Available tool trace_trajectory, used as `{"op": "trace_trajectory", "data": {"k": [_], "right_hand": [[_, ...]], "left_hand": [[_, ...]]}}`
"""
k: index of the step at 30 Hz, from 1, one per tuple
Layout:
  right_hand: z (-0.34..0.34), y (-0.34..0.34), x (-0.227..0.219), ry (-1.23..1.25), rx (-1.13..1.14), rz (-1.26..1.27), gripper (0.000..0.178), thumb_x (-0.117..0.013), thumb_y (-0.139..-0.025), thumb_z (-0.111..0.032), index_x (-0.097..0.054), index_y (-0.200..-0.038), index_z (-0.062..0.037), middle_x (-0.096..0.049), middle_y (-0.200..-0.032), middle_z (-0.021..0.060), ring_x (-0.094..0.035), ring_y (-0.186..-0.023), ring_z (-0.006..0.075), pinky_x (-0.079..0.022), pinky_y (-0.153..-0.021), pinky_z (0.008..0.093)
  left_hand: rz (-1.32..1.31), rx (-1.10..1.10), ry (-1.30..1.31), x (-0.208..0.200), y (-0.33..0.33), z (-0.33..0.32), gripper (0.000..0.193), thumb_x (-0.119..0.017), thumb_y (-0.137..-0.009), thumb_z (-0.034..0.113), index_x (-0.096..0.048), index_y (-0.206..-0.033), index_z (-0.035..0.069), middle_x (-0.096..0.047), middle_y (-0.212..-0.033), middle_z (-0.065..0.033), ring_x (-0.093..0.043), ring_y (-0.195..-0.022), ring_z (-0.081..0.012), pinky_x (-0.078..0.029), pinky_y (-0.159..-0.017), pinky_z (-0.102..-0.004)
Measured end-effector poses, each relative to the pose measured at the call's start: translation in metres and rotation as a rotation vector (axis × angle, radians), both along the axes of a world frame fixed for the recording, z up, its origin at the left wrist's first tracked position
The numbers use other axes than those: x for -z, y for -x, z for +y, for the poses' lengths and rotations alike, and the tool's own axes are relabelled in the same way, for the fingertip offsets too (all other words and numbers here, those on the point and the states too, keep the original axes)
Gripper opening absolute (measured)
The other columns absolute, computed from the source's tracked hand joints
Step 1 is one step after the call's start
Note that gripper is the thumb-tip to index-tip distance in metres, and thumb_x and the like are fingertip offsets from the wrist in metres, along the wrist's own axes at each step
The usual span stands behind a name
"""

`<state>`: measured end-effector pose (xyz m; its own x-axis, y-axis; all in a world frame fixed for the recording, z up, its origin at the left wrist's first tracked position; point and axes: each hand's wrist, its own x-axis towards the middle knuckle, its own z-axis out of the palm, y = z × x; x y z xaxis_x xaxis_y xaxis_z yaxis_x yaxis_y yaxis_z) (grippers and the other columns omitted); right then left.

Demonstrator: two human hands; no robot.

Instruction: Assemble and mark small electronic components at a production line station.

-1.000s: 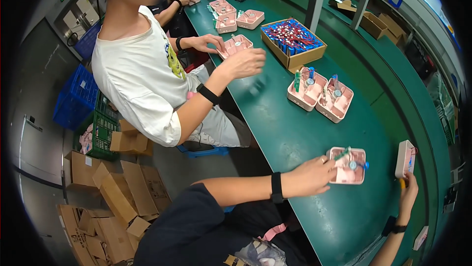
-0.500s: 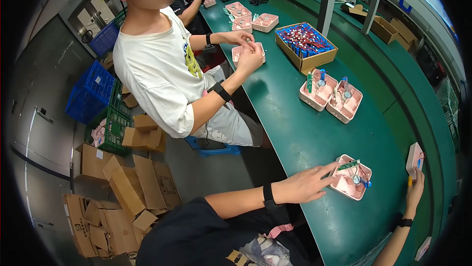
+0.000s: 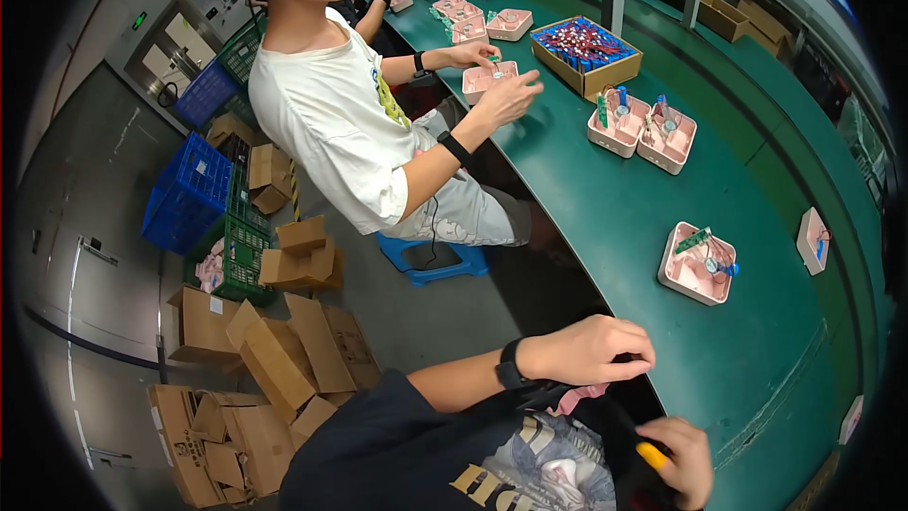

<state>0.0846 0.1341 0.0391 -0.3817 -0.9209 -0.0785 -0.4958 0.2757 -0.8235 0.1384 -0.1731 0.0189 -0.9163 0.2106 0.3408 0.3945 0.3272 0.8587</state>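
Observation:
Over the table's near edge, my left hand (image 3: 591, 348) has its fingers loosely curled, with a gap at the thumb and nothing seen in it. Lower right, close to my body, my right hand (image 3: 683, 462) is half bent and its fingers stand apart. A yellow finger cover (image 3: 653, 455) sits on one of its digits. Beyond both hands, touched by neither, a pink plastic housing (image 3: 698, 265) rests on the table. It contains a green circuit board (image 3: 693, 241), a round metal part and a blue wired piece.
Two similar pink housings (image 3: 643, 129) stand further up the green table (image 3: 605, 199). Behind them is a cardboard box (image 3: 588, 62) of blue wired parts. At right lies a pink shell (image 3: 812, 241). A co-worker in white handles another housing (image 3: 489, 81). Opened cartons (image 3: 284, 360) lie on the floor.
My left hand has left the near housing and drawn back to the table edge. My right hand has come away from the pink shell toward my body. The co-worker's hands have moved apart.

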Motion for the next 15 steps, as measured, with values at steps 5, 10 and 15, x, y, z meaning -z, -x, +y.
{"op": "trace_trajectory", "data": {"k": [5,10,15], "right_hand": [[-0.039,-0.023,0.04,0.153,0.161,0.134,0.04,-0.088,-0.081,-0.009,-0.077,-0.119,-0.0007,-0.077,-0.117,0.0192,-0.074,-0.109,0.0387,-0.058,-0.095,0.0447],[-0.047,-0.024,0.042,0.245,0.253,-0.035,0.053,-0.091,-0.082,-0.014,-0.07,-0.127,0.0027,-0.077,-0.119,0.0191,-0.072,-0.116,0.039,-0.056,-0.099,0.0439],[-0.072,-0.033,0.032,0.298,0.166,-0.065,0.066,-0.095,-0.082,-0.019,-0.064,-0.134,0.0061,-0.075,-0.123,0.0186,-0.073,-0.115,0.032,-0.056,-0.101,0.0404]], "left_hand": [[-0.127,0.052,-0.11,0.004,0.009,0.032,0.017,-0.072,-0.102,0.015,-0.074,-0.105,-0.002,-0.076,-0.099,-0.0141,-0.075,-0.089,-0.0313,-0.06,-0.082,-0.0391],[-0.086,0.054,-0.174,-0.013,0.027,0.055,0.019,-0.07,-0.103,0.016,-0.074,-0.102,-0.002,-0.077,-0.097,-0.0135,-0.075,-0.085,-0.028,-0.06,-0.078,-0.0378],[-0.041,0.054,-0.145,-0.025,0.054,0.083,0.02,-0.069,-0.102,0.017,-0.073,-0.1,-0.002,-0.077,-0.093,-0.0124,-0.075,-0.083,-0.0264,-0.059,-0.076,-0.0358]]}}
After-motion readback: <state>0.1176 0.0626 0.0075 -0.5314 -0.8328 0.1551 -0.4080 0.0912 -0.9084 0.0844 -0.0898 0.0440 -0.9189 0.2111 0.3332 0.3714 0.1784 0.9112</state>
